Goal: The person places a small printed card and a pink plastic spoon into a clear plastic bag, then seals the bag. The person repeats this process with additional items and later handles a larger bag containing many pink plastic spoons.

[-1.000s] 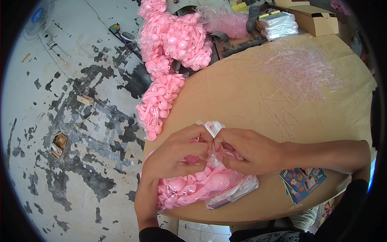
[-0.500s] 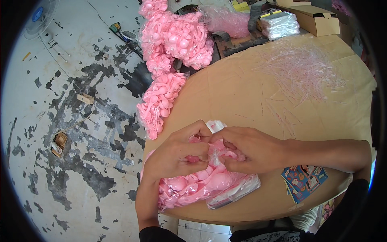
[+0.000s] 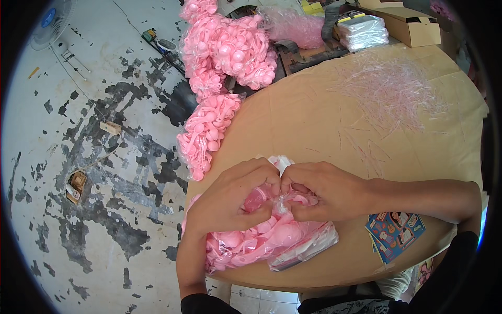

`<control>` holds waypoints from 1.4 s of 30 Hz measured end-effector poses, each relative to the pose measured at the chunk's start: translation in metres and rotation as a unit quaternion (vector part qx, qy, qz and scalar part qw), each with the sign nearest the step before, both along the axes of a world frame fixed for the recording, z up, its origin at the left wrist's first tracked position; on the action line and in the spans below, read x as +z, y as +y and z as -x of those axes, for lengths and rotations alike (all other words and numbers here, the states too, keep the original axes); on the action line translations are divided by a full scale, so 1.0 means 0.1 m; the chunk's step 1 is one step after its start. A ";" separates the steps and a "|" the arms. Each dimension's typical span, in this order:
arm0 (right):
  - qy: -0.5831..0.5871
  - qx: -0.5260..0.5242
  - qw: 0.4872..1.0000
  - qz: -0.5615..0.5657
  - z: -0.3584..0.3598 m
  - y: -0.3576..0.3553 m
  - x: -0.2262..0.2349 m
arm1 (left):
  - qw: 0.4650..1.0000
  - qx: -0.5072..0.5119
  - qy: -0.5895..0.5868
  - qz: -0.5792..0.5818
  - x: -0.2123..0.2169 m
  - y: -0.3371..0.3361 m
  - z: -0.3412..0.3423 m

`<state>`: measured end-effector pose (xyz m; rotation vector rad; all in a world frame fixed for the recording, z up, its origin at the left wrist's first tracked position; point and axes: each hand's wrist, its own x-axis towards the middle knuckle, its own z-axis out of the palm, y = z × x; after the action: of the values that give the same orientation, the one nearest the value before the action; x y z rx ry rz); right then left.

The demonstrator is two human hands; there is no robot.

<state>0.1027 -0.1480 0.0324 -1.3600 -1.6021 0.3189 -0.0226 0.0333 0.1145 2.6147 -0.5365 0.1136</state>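
Note:
A clear plastic bag (image 3: 235, 245) full of pink plastic pieces, round-headed like scoops or spoons, lies at the near edge of the table under my hands. My left hand (image 3: 232, 196) is closed in a pinch on the bag's gathered top. From the other side, my right hand (image 3: 327, 191) pinches the same twisted plastic, its fingertips meeting the left ones. What exactly sits between the fingertips is hidden. Beneath and beside the bag lies a flat stack of white-and-clear plastic sleeves (image 3: 311, 250), partly covered by it.
Blue printed cards (image 3: 396, 235) lie right of my right forearm. Thin clear-pink strips (image 3: 397, 94) are scattered across the brown tabletop (image 3: 293, 125). More bags of pink pieces (image 3: 209, 131) line the table's left edge. Packed clear sleeves (image 3: 363, 32) and a cardboard box (image 3: 415, 29) stand at the back.
My fingers have drawn together over the bag's top. The left hand's knuckles have shifted, and its curled fingers now meet the right hand's. The bag has stayed in place.

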 end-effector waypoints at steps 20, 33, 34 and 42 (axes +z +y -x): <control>-0.028 -0.023 0.999 -0.006 0.06 -0.01 -0.01 | 0.998 -0.008 0.014 -0.056 0.04 0.02 -0.01; -0.050 -0.032 0.998 0.005 0.01 0.00 -0.02 | 0.996 0.007 0.025 0.089 0.02 0.01 0.01; -0.078 -0.045 0.994 -0.054 0.01 0.01 -0.04 | 0.996 0.020 0.018 0.085 0.01 -0.01 0.02; -0.134 -0.061 0.977 -0.152 0.08 -0.01 -0.03 | 0.948 -0.022 -0.250 -0.195 0.04 -0.19 0.18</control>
<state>0.0951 -0.1492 0.0290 -1.2938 -1.6947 -0.1878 -0.0404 0.0140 0.1187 2.9557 -0.8636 0.7399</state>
